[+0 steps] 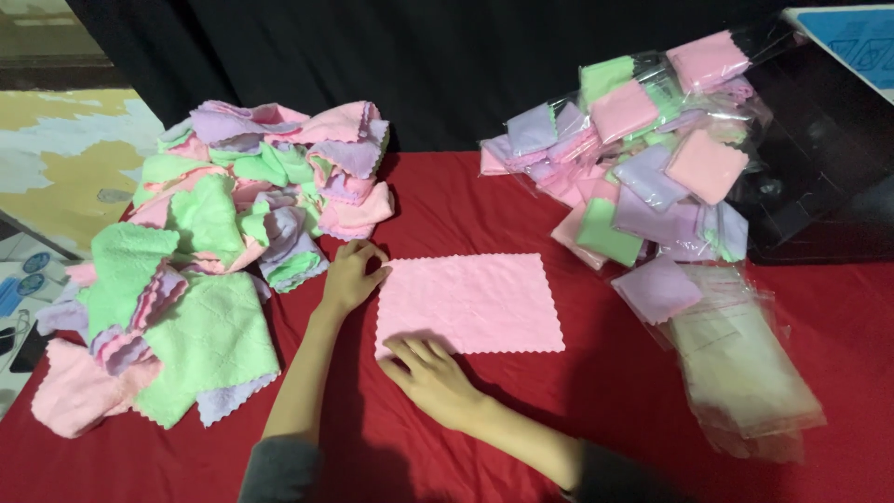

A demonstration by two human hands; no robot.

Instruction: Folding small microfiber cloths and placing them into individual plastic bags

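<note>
A pink cloth (475, 300) with scalloped edges lies spread flat on the red table (596, 391). My left hand (352, 275) rests at the cloth's upper left corner, fingers curled on its edge. My right hand (430, 374) lies palm down on the lower left corner, fingertips pressing the cloth. A loose heap of pink, green and lilac cloths (209, 233) sits just left of my left hand.
At the right lies a pile of folded cloths in clear bags (643, 158), with a stack of empty clear bags (740, 363) in front of it. A dark box (829, 177) stands at the far right. Black fabric hangs behind the table.
</note>
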